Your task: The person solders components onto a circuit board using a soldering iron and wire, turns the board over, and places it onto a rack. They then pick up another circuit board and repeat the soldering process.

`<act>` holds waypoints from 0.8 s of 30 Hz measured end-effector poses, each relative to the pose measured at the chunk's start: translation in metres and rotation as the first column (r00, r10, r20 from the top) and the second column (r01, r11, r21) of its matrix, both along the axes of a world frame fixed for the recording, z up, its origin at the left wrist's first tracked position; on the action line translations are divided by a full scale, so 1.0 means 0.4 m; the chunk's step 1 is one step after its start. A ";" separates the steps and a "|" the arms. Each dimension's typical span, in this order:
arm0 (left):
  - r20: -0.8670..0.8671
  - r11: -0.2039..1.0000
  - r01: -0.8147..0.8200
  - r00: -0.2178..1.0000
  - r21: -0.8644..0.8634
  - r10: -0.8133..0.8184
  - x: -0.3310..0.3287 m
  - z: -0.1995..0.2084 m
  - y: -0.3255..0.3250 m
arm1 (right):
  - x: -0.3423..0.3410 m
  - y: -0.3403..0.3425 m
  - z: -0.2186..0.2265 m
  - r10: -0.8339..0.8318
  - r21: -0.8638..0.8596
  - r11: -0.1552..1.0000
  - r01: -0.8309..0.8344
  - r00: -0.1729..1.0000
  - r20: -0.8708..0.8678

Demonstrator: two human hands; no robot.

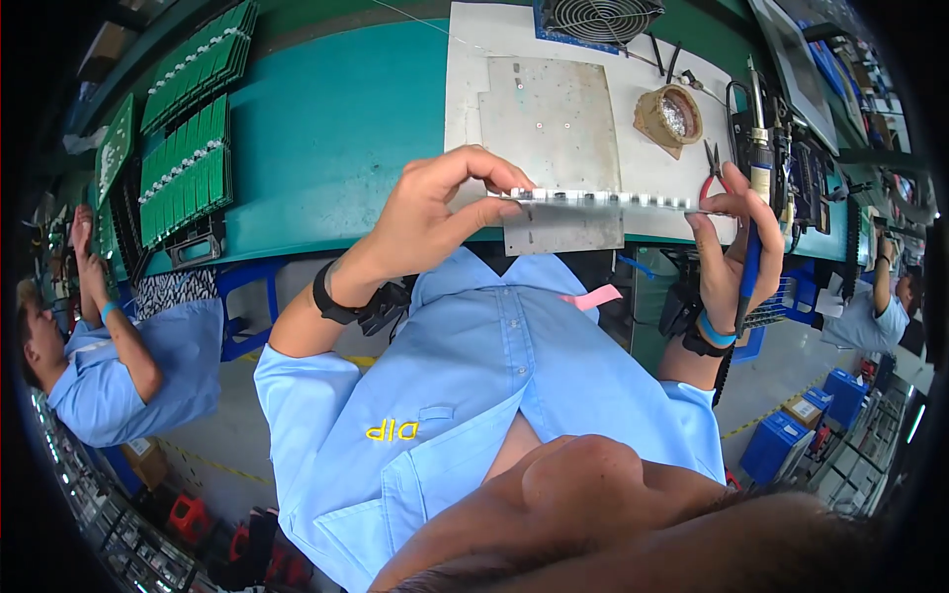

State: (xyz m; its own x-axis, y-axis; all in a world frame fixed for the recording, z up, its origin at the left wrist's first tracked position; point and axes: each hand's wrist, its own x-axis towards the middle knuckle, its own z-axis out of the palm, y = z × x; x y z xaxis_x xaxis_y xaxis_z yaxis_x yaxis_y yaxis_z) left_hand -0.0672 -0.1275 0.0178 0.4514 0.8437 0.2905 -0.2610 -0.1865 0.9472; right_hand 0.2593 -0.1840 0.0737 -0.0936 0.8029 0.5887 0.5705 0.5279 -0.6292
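Note:
I hold a thin, pale circuit board (593, 200) nearly edge-on above the front of the bench, with a row of small white and dark parts along its upper side. My left hand (435, 210) pinches its left end between thumb and fingers. At the other end, the thumb and fingertips of my right hand (736, 232) grip the board's corner. A soldering iron (760, 153) with a blue handle also rests within my right hand, its metal barrel pointing away from me. Beneath the board lies a flat grey metal plate (554, 119).
Red-handled pliers (709, 186) lie beyond my right hand, near a brown round holder (675, 116) of shiny material. A black fan (598, 18) stands at the back. Green circuit boards (185, 178) fill racks at left. Co-workers (138, 356) sit on both sides.

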 end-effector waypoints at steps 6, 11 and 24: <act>-0.153 0.934 -0.082 0.978 0.348 0.143 -0.018 -0.044 -0.013 | -0.008 -0.015 -0.057 0.059 -0.049 0.997 -0.057 0.997 0.052; -0.164 0.937 -0.081 0.976 0.340 0.144 -0.023 -0.059 -0.032 | -0.005 -0.035 -0.092 0.097 -0.029 0.995 -0.098 0.995 -0.024; -0.201 0.935 -0.065 0.969 0.349 0.142 -0.023 -0.048 -0.043 | 0.003 -0.041 -0.106 0.097 -0.007 0.995 -0.097 0.994 -0.051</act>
State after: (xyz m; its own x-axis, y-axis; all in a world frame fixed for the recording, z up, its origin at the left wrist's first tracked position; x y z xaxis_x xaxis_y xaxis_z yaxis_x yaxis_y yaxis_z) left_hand -0.0764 -0.1446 -0.0012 0.4516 0.7587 0.4696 -0.0161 -0.5193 0.8545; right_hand 0.2605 -0.2006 0.0311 -0.1415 0.7972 0.5870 0.4838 0.5730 -0.6615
